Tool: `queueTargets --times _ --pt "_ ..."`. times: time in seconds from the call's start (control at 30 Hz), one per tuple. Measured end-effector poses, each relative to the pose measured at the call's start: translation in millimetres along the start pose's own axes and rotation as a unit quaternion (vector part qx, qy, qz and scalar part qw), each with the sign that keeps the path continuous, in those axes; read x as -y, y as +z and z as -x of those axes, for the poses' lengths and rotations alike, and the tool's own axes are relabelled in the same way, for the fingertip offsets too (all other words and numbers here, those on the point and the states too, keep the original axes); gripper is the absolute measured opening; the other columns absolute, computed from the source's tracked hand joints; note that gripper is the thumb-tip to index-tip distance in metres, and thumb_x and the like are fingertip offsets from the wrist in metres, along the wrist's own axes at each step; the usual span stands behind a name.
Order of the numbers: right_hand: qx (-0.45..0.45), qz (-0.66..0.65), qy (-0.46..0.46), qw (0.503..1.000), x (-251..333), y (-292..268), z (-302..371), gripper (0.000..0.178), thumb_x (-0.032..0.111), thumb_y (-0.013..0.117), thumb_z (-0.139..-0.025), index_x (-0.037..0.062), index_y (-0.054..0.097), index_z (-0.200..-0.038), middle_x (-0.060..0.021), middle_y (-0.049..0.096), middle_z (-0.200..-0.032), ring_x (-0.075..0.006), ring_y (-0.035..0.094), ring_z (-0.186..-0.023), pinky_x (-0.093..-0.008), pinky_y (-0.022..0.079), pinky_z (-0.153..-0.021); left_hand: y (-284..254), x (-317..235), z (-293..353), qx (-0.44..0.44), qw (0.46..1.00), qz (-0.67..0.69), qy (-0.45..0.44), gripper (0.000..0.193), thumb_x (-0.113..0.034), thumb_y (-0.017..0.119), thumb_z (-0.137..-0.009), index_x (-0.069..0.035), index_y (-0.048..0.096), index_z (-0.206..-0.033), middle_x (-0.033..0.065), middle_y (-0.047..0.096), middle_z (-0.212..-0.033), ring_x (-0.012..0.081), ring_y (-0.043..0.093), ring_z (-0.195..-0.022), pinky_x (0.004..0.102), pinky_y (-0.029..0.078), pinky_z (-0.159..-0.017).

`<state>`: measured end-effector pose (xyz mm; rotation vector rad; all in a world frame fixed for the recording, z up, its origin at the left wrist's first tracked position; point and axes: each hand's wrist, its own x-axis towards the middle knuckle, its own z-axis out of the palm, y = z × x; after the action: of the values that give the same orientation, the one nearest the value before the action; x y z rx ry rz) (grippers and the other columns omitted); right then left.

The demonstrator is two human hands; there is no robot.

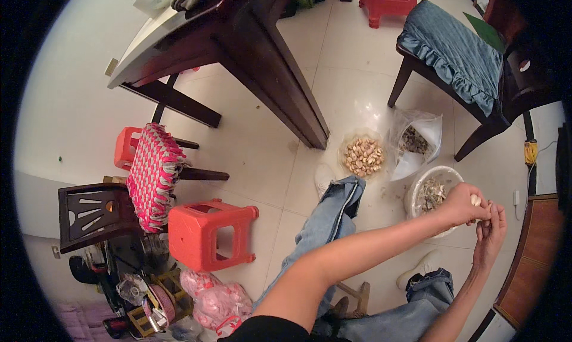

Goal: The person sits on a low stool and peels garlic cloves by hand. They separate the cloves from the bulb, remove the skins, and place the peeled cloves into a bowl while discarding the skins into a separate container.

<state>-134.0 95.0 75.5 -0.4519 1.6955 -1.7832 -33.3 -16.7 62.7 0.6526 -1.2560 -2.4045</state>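
Observation:
Above the right part of the floor, my two hands are close together with their fingertips meeting. My left hand (460, 206) is closed on a small pale rounded piece (475, 199), like a nut or a clove; its exact kind I cannot make out. My right hand (491, 229) has its fingers pinched beside the left fingertips, and what they hold is hidden. Under my left wrist stands a white basin (412, 206) with grey and whitish scraps in it. Beyond it are a clear dish of brown-and-cream nut-like pieces (363, 156) and an opened plastic bag (428, 131) with dark bits inside.
A dark table leg (280, 74) stands ahead. A chair with a blue ruffled cover (456, 56) is at the far right. To the left are a red plastic stool (205, 235), a chair with a pink-and-grey knitted cushion (154, 175), and pink plastic bags (217, 297).

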Motion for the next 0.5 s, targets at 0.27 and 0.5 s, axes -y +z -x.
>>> queueTargets --times 0.27,0.5 --pt "-0.013 0.028 -0.030 0.999 -13.4 0.2 5.7 0.012 0.021 0.058 -0.098 0.0097 0.057 -0.094 0.0079 0.046 -0.068 0.0026 0.033 -0.051 -0.0151 0.023 -0.041 -1.9 4.5 4.2 -0.026 0.997 -0.069 0.020 0.024 -0.022 0.078 -0.079 -0.001 0.069 -0.085 0.0045 0.065 -0.068 0.0090 0.060 -0.054 0.0239 0.049 -0.046" --pt "-0.058 0.045 -0.022 0.997 -4.3 15.8 12.9 0.018 0.025 0.061 -0.095 0.0076 0.061 -0.090 0.0064 0.049 -0.070 0.0001 0.040 -0.057 -0.0173 0.028 -0.046 -7.2 -5.1 13.0 -0.019 0.996 -0.060 -0.067 0.025 -0.027 0.076 -0.084 -0.006 0.072 -0.097 0.0003 0.067 -0.075 0.0049 0.058 -0.061 0.0195 0.045 -0.050"
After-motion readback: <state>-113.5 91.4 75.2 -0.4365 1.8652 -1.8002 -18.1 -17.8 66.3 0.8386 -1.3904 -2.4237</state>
